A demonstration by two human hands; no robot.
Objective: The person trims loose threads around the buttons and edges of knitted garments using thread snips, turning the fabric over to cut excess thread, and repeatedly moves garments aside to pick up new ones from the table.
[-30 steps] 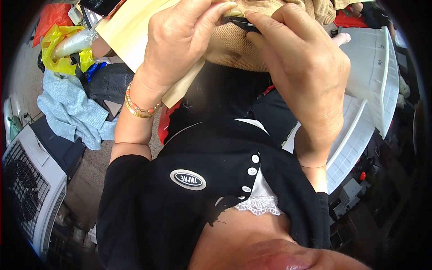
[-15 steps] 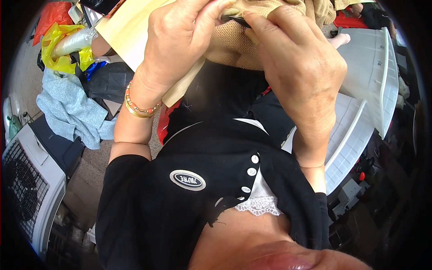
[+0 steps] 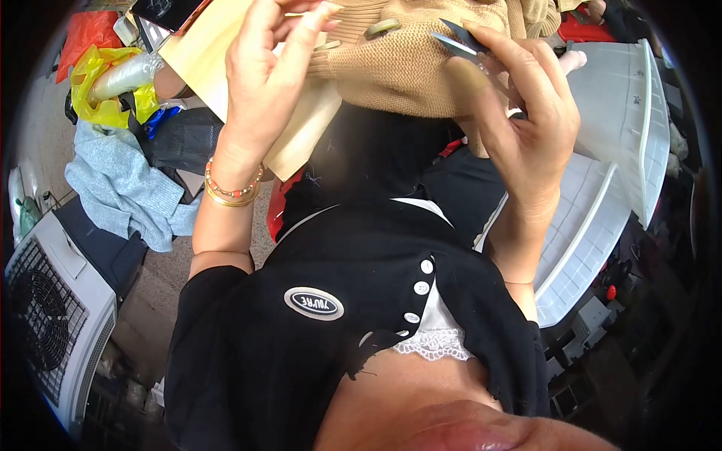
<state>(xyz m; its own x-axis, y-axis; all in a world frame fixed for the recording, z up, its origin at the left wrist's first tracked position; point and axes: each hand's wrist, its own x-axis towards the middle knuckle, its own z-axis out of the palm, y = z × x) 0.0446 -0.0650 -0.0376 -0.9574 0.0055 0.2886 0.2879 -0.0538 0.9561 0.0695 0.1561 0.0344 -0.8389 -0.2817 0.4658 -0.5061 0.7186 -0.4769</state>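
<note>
A tan knitted garment (image 3: 406, 75) lies over the wooden board and my lap. A brownish-green button (image 3: 382, 28) shows on it, with another button-like piece (image 3: 329, 45) at its left edge. My right hand (image 3: 534, 113) grips a pair of thread snips (image 3: 456, 43), their two pointed blades apart and aimed left above the knit. My left hand (image 3: 271, 75) is raised over the garment's left end, thumb and fingertips pinched together. Whatever sits between those fingertips is too small to make out.
A pale wooden board (image 3: 301, 135) lies under the garment. White plastic bins (image 3: 613, 113) stand on the right. At left are a yellow plastic bag (image 3: 105, 109), a light blue sweater (image 3: 124, 180), a black mesh bag (image 3: 188, 135) and a white fan unit (image 3: 68, 286).
My hands, close together at the knit before, have moved apart. The left drew back leftward; the right shifted right, and the snips' blades and the button came into sight.
</note>
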